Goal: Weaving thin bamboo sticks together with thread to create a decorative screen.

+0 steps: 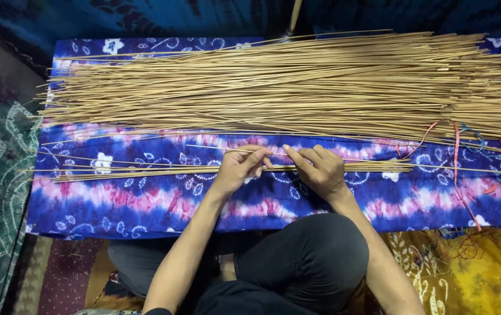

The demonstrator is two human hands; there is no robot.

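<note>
Sticks [227,171], thin and pale, lie near the front edge of the blue cloth [145,204]. Left hand [240,168] and right hand [319,170] pinch one stick [215,148]; probably light, springy, brittle, best held mid-length.

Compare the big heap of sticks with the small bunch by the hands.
The big heap is thick, wide and untouched at the far side of the cloth; the small bunch is thin, near, and runs under both hands. Both are long, tan and lie crosswise.
</note>
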